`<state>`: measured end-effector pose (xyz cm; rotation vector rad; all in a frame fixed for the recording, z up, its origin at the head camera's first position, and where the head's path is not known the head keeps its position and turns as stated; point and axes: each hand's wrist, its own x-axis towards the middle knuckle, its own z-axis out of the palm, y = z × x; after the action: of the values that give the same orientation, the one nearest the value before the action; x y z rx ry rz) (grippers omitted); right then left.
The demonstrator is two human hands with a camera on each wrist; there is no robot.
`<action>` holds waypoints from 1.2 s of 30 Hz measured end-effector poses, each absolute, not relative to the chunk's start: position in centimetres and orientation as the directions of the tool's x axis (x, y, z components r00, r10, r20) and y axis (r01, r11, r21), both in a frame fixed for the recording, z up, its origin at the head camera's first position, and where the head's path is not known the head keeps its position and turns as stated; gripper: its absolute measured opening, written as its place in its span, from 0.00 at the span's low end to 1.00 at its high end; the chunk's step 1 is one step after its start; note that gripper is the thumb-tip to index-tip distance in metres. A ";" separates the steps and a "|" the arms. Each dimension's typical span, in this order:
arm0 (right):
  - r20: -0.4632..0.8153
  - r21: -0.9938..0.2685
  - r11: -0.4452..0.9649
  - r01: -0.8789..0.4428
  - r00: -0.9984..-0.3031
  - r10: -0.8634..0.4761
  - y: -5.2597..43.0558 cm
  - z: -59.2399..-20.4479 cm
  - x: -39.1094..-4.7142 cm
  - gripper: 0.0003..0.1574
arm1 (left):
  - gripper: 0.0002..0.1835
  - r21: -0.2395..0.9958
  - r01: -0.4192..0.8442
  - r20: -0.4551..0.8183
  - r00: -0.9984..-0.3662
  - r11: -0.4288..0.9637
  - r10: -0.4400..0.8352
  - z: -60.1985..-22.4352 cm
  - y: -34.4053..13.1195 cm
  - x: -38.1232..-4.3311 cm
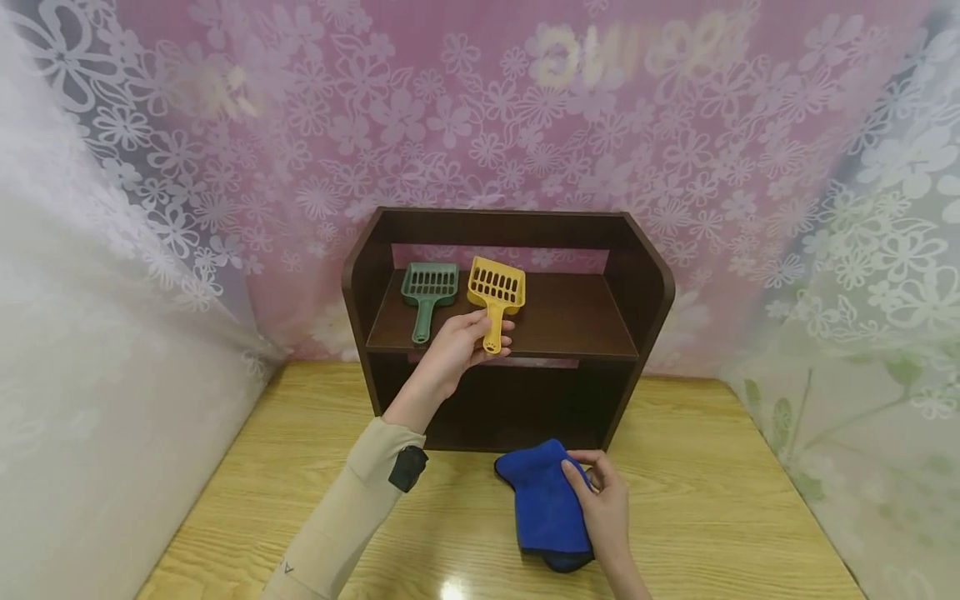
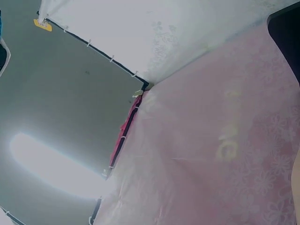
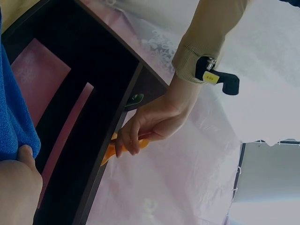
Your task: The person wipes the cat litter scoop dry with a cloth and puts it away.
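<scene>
My left hand (image 1: 455,343) holds a yellow litter scoop (image 1: 495,314) by its handle over the upper shelf. The slotted head points toward the back; whether it touches the board I cannot tell. To its left, a green litter scoop (image 1: 424,313) lies on that shelf, handle toward the front. In front of the shelf unit, my right hand (image 1: 606,508) pinches the right edge of a folded blue cloth (image 1: 551,504) with a dark underside. The right wrist view shows the blue cloth (image 3: 16,122) at its left edge and the left hand (image 3: 152,119) on the scoop's handle.
A dark brown two-tier shelf unit (image 1: 573,317) stands on the wood-grain table (image 1: 697,467), its side panels rising on both sides. Behind it hangs a pink floral curtain (image 1: 450,167). White sheeting (image 1: 97,350) borders the left side, and pale floral sheeting (image 1: 862,350) the right.
</scene>
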<state>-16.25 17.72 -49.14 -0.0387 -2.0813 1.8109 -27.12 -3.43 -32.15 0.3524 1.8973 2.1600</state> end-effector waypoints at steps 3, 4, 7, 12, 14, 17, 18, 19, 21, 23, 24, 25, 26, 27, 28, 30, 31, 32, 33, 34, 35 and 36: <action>0.252 -0.961 0.181 -0.208 -0.929 0.271 17.7 -49.2 -16.2 0.11 | 0.20 0.994 -0.022 0.018 -0.937 -0.111 0.348 -32.0 -3.1 -27.8; 0.243 -0.964 0.177 -0.200 -0.931 0.271 17.6 -49.3 -16.2 0.11 | 0.21 0.994 -0.019 0.019 -0.937 -0.104 0.350 -32.0 -3.0 -28.0; 0.210 -0.971 0.174 -0.166 -0.938 0.275 17.5 -49.3 -16.2 0.11 | 0.21 0.997 -0.003 0.023 -0.935 -0.073 0.355 -31.9 -2.7 -28.5; 0.174 -0.979 0.155 -0.133 -0.940 0.293 17.4 -49.5 -16.1 0.12 | 0.21 0.999 0.024 0.016 -0.943 0.021 0.331 -31.9 -2.3 -29.1; 0.170 -0.980 0.154 -0.128 -0.940 0.297 17.4 -49.5 -16.1 0.11 | 0.21 0.997 0.037 0.015 -0.954 0.068 0.301 -32.0 -2.2 -29.3; 0.169 -0.979 0.159 -0.126 -0.940 0.297 17.4 -49.6 -16.1 0.11 | 0.21 0.987 0.065 0.026 -0.966 0.145 0.256 -32.4 -2.1 -29.6; 0.170 -0.979 0.157 -0.128 -0.940 0.297 17.4 -49.7 -16.1 0.11 | 0.21 0.983 0.080 0.037 -0.968 0.166 0.248 -32.5 -2.1 -29.6; 0.173 -0.979 0.154 -0.132 -0.940 0.295 17.4 -49.7 -16.1 0.11 | 0.21 0.977 0.094 0.045 -0.969 0.193 0.242 -32.6 -2.0 -29.6; 0.179 -0.978 0.158 -0.137 -0.938 0.295 17.4 -49.7 -16.1 0.11 | 0.20 0.956 0.128 0.065 -0.970 0.264 0.235 -32.7 -1.9 -29.7; 0.181 -0.977 0.162 -0.138 -0.938 0.295 17.4 -49.8 -16.1 0.11 | 0.21 0.925 0.165 0.088 -0.969 0.343 0.230 -32.7 -1.7 -29.7; 0.183 -0.977 0.163 -0.139 -0.937 0.296 17.4 -49.8 -16.1 0.11 | 0.22 0.905 0.180 0.098 -0.970 0.386 0.223 -32.7 -1.6 -29.6; 0.183 -0.977 0.165 -0.138 -0.937 0.297 17.5 -49.9 -16.1 0.11 | 0.23 0.881 0.194 0.108 -0.970 0.432 0.216 -32.7 -1.6 -29.6; 0.184 -0.976 0.168 -0.138 -0.937 0.298 17.5 -50.0 -16.1 0.11 | 0.23 0.858 0.206 0.120 -0.971 0.471 0.207 -32.7 -1.5 -29.6; 0.185 -0.976 0.165 -0.140 -0.936 0.299 17.6 -50.1 -16.1 0.12 | 0.24 0.839 0.212 0.128 -0.972 0.502 0.197 -32.6 -1.5 -29.5; 0.178 -0.979 0.153 -0.137 -0.937 0.300 17.7 -50.4 -16.2 0.12 | 0.24 0.821 0.218 0.137 -0.972 0.528 0.189 -32.6 -1.5 -29.5; 0.160 -0.983 0.134 -0.124 -0.937 0.311 18.1 -51.1 -16.4 0.13 | 0.24 0.797 0.222 0.146 -0.973 0.562 0.176 -32.6 -1.5 -29.5; 0.149 -0.986 0.126 -0.114 -0.936 0.318 18.3 -51.5 -16.5 0.14 | 0.24 0.790 0.223 0.150 -0.974 0.571 0.172 -32.6 -1.5 -29.5; 0.136 -0.988 0.117 -0.103 -0.936 0.326 18.6 -51.8 -16.7 0.14 | 0.24 0.792 0.223 0.151 -0.973 0.568 0.172 -32.6 -1.6 -29.5; 0.123 -0.990 0.107 -0.092 -0.935 0.332 18.8 -52.2 -16.8 0.14 | 0.24 0.795 0.225 0.152 -0.973 0.564 0.174 -32.7 -1.6 -29.6; 0.115 -0.991 0.106 -0.083 -0.934 0.338 19.1 -52.6 -17.0 0.15 | 0.24 0.798 0.228 0.154 -0.972 0.557 0.178 -32.7 -1.6 -29.7; 0.113 -0.990 0.117 -0.077 -0.933 0.343 19.3 -52.8 -17.1 0.15 | 0.24 0.804 0.232 0.156 -0.971 0.548 0.182 -32.7 -1.6 -29.8; 0.113 -0.989 0.128 -0.073 -0.932 0.343 19.5 -53.0 -17.3 0.16 | 0.24 0.809 0.235 0.159 -0.970 0.539 0.185 -32.8 -1.6 -29.9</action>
<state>-17.26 19.51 -52.95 -0.2633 -2.0976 1.8691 -29.93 -1.61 -32.78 0.3829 2.8028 1.4872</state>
